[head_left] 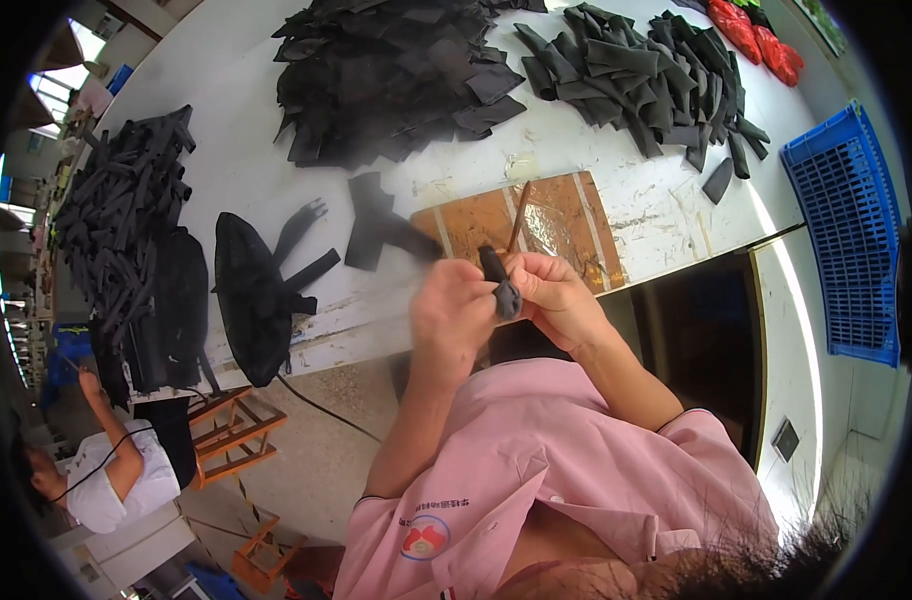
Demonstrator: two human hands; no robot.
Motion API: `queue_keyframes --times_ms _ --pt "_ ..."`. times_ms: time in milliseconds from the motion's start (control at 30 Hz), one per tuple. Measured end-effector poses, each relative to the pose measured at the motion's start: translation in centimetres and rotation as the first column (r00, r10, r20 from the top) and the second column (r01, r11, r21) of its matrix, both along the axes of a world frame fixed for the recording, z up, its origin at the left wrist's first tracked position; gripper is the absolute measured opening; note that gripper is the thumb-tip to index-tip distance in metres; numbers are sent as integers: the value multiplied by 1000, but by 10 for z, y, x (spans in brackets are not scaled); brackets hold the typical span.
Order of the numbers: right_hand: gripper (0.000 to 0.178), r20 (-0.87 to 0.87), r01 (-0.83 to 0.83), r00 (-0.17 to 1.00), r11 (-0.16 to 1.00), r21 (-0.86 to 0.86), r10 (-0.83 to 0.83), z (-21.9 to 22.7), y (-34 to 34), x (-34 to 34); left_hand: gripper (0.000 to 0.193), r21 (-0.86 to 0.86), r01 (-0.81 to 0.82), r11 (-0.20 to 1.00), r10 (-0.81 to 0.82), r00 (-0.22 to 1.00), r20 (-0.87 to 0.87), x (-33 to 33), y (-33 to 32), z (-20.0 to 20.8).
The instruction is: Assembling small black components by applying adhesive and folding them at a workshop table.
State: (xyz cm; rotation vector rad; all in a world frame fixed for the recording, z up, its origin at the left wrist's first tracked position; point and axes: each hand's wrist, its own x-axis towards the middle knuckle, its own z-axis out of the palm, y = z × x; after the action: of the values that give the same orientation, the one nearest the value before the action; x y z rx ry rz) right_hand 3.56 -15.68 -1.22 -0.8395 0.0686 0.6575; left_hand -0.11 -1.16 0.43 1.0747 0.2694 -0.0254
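Both my hands meet over the table's near edge, in front of my body. Between them is a small black fabric piece [508,300], bunched and folded. My left hand [448,305], somewhat blurred, pinches its left side. My right hand [556,292] closes its fingers on the right side. A thin brown rod [520,215] slants up just beyond my right fingers; whether it is held or fixed cannot be made out. Beyond the hands lies a board wrapped in brown tape [566,215]. A flat black fabric cutout [371,220] with branching arms rests left of the board.
Black fabric pieces form a large pile [396,85] at the far middle and a rolled-looking heap [636,75] farther right. Black strips [126,210] and a black padded form [248,300] lie left. A blue crate [846,235] stands right. Another person [116,480] works at left, near a wooden stool [238,435].
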Motion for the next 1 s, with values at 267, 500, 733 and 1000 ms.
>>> queue_keyframes --times_ms 267,500,733,1000 --pt "14 602 204 794 970 -130 -86 26 -12 3 21 440 53 896 -217 918 331 -1 -16 24" --pt "16 734 420 679 808 -412 21 70 -11 13 6 224 -38 974 -18 969 245 24 -30 49" --pt "26 502 135 865 951 -280 25 94 -17 62 26 -740 443 507 -317 894 317 70 -12 65" --pt "28 271 -61 956 981 -185 111 29 -20 66 20 -642 214 736 -264 964 19 75 -9 10"
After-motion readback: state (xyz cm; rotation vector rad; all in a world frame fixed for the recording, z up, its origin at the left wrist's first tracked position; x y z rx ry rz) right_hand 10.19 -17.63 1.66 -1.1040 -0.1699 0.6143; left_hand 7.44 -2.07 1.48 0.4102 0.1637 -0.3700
